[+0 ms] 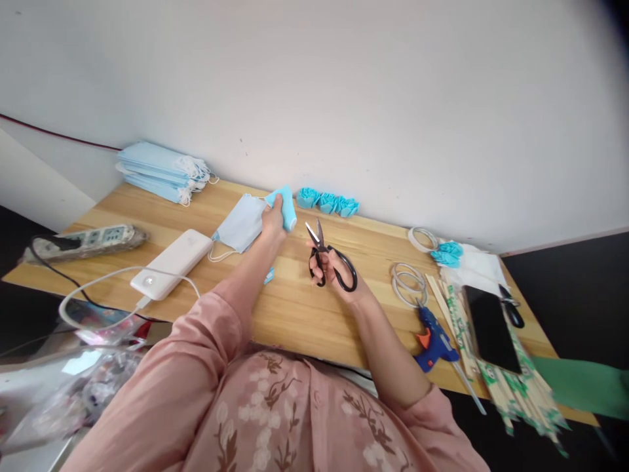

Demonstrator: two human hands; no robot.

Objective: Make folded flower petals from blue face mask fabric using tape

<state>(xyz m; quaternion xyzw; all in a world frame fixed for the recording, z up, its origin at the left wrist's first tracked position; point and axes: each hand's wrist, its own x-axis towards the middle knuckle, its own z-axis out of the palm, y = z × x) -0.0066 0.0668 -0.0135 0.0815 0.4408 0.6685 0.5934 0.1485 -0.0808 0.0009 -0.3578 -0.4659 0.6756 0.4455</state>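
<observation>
The right hand (339, 272) is closed through the black loops of the scissors (327, 259), thumb in one loop and fingers in the other. The blades point up and away toward the wall and stand slightly apart, so the tool sits ready to cut and is not laid down. The hand hovers just above the bench (295, 308), near its middle.

The left hand (273, 223) grips a blue strip (287, 206) pinched between thumb and fingers, lifted off the wood and held just left of the blade tips, which keeps the material taut and within reach of the scissors. Under and beside that hand lies a mask (240, 223), its ear loop trailing onto the wood.

Further out, blue rosettes (327, 202) sit in a row against the wall, out of the working space. A stack of masks (162, 172) rests at the far left corner. A power bank (171, 263) with its cable lies left of the arm, a power strip (91, 239) beyond it. To the right are wire rings (407, 278), a glue gun (435, 337), sticks (491, 367) and a phone (491, 328).
</observation>
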